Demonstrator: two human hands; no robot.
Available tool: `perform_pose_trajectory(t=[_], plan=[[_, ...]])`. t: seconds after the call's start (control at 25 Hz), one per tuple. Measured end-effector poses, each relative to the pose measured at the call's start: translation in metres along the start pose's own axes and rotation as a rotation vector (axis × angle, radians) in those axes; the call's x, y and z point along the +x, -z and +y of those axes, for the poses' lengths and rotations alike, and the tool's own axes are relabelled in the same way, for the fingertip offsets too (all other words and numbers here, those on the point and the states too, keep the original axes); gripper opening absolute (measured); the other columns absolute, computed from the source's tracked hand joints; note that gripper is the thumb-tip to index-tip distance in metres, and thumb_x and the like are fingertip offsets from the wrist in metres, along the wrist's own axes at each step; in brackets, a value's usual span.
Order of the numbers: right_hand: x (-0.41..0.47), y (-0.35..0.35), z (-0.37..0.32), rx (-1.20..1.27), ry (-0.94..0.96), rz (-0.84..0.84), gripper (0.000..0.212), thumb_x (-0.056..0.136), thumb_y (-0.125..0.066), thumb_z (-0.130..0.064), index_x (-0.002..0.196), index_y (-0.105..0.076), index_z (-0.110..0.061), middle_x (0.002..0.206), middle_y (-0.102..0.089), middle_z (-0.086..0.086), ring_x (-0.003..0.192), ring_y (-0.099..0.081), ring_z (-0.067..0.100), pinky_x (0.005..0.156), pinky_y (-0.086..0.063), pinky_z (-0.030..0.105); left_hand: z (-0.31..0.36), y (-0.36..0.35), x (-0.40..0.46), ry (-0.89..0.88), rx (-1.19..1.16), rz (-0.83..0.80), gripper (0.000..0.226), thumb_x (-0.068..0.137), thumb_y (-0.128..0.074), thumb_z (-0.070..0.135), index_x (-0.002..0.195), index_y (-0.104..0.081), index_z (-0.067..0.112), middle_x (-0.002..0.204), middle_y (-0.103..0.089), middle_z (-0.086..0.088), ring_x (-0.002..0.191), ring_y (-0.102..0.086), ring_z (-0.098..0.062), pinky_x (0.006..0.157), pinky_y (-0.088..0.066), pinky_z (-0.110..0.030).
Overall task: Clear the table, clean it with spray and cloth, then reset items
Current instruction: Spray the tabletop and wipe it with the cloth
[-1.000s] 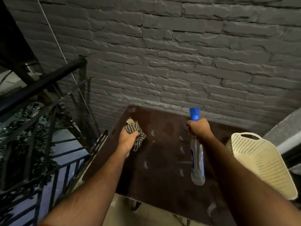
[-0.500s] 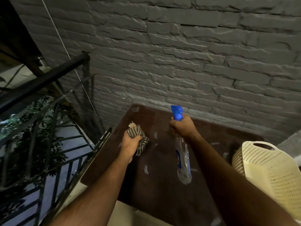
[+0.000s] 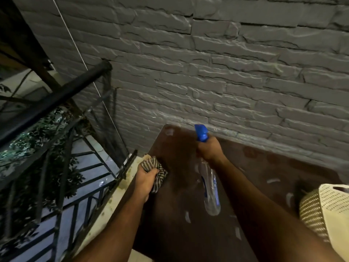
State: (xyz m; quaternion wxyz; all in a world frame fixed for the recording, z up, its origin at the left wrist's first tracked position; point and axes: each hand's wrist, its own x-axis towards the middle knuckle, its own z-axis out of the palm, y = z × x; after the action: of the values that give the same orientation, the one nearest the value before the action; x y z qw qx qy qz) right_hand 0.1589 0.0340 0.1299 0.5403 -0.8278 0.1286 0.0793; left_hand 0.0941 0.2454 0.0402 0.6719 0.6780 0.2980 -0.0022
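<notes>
Left hand (image 3: 146, 179) bunches the striped cloth (image 3: 157, 173), fingers curled tight round it, right at the table's (image 3: 188, 241) left edge; I see the cloth lying over the dark top just inside that edge. Left of this grip, a pale ledge (image 3: 113, 203), then the black railing (image 3: 62, 163) close by, so little room that way.

Right hand (image 3: 209, 150) wraps the neck of the spray bottle (image 3: 211, 190), blue nozzle (image 3: 201, 132) pointing up toward the stone wall (image 3: 226, 72), clear body hanging down toward me over the tabletop. I cannot tell if a finger sits on the trigger.

Between the two grips: bare brown tabletop. Beyond the bottle hand, the table's far edge meets the wall. Right of that grip, open tabletop, then a cream perforated basket (image 3: 328, 208) at the right edge.
</notes>
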Motion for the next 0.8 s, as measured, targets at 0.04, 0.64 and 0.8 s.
perform_pose_trajectory(t=[0.04, 0.64, 0.8], plan=[[0.005, -0.003, -0.003, 0.008, -0.009, 0.020, 0.015, 0.071, -0.069, -0.020, 0.082, -0.059, -0.019, 0.073, -0.065, 0.008, 0.063, -0.063, 0.025, 0.060, -0.054, 0.037, 0.003, 0.002, 0.013, 0.007, 0.002, -0.017, 0.034, 0.086, -0.064, 0.005, 0.115, -0.054, 0.020, 0.104, -0.063, -0.001, 0.094, -0.061, -0.018, 0.083, -0.046, -0.029], [0.089, -0.048, 0.008, 0.122, -0.130, 0.007, 0.019, 0.081, -0.071, -0.012, 0.091, -0.056, -0.018, 0.073, -0.062, 0.007, 0.063, -0.058, 0.020, 0.062, -0.051, 0.037, 0.031, -0.076, 0.220, -0.232, 0.322, -0.110, 0.047, 0.088, -0.066, 0.028, 0.129, -0.052, 0.010, 0.124, -0.062, -0.010, 0.116, -0.057, -0.026, 0.098, -0.041, -0.028], [0.118, -0.056, 0.006, 0.148, -0.100, -0.018, 0.017, 0.083, -0.073, -0.027, 0.085, -0.058, -0.017, 0.072, -0.063, 0.007, 0.065, -0.059, 0.022, 0.065, -0.053, 0.040, 0.040, -0.116, 0.255, -0.433, 0.596, -0.179, 0.046, 0.092, -0.061, 0.025, 0.133, -0.047, 0.012, 0.127, -0.059, -0.014, 0.116, -0.056, -0.030, 0.096, -0.045, -0.036]])
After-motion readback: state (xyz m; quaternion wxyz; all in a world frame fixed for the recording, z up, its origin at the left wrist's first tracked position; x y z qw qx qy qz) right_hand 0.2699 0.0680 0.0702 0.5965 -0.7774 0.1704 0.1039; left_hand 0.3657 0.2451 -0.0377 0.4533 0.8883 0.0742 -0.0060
